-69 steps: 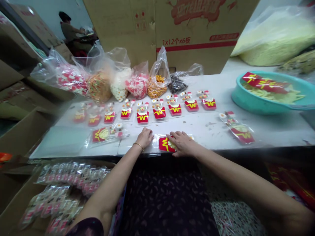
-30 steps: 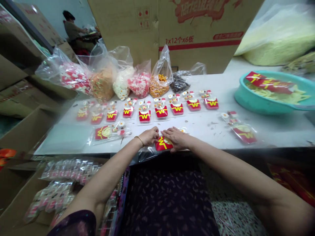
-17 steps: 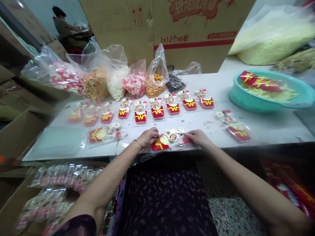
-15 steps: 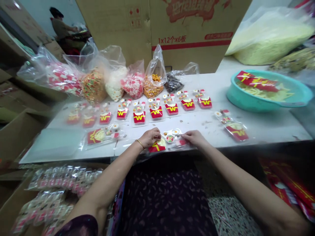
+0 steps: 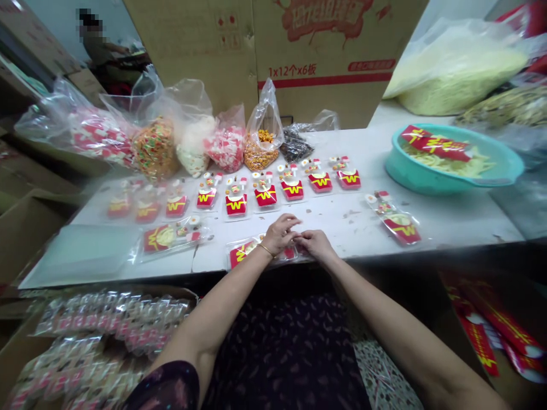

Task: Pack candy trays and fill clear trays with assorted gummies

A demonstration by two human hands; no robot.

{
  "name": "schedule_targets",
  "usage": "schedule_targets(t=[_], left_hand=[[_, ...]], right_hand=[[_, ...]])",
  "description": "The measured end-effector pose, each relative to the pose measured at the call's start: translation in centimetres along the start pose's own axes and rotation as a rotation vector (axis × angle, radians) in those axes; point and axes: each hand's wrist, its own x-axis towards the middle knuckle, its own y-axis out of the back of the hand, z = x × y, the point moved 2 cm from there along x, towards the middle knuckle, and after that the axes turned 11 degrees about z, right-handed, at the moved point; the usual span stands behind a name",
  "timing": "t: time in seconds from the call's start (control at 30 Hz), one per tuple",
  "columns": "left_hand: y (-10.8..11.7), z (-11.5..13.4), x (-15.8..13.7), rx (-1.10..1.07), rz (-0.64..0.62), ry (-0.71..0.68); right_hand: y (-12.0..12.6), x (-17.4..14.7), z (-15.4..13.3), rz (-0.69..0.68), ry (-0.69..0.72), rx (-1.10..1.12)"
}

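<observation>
A clear plastic packet (image 5: pixel 240 254) lies at the table's front edge, holding a red fries-box piece with a yellow W and small toy-food pieces. My left hand (image 5: pixel 280 233) reaches across its right part, fingers bent and closed at the packet's end. There my right hand (image 5: pixel 317 245) meets it, thumb and fingers pinched on the same end. Both sets of fingertips almost touch, and the hands hide much of the packet's right half. Left of them rests another filled packet (image 5: pixel 171 236); a third packet (image 5: pixel 400 226) lies to the right.
Behind the hands runs a row of fries-box sets (image 5: pixel 265 195). Bags of small pieces (image 5: pixel 226 145) stand before a large carton (image 5: pixel 320 97). A turquoise basin (image 5: pixel 427 176) is at right. Empty-looking clear sleeves (image 5: pixel 85 250) lie left; finished packets (image 5: pixel 111 319) fill a box below. A person (image 5: pixel 98 48) sits far back.
My left hand has moved right across the packet, and my right hand has come left to meet it. The packet has shifted left and now lies partly under my left hand.
</observation>
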Motion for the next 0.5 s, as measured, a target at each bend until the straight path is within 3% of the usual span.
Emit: schedule_targets(t=[0.07,0.17,0.23,0.33,0.4,0.5], left_hand=[[1.8,-0.1,-1.2,0.191,-0.042,0.059],[3.5,0.4,-3.7,0.559,-0.241,0.114],[4.3,1.2,-5.2,0.708,-0.33,0.105],[6.8,2.2,-6.0,0.789,-0.359,0.045],[10.3,2.1,-5.9,0.835,-0.369,0.011],[17.7,0.3,-5.9,0.948,-0.38,0.055]], right_hand=[[0.9,-0.2,0.1,0.024,-0.066,0.068],[2.7,-0.8,0.0,0.066,-0.087,0.11],[4.0,-1.3,-0.4,0.09,-0.049,0.032],[6.0,-2.0,-1.2,0.109,0.001,-0.14],[6.9,-2.2,-1.4,0.132,-0.008,-0.181],[7.7,-2.5,-1.0,0.198,-0.101,-0.158]])
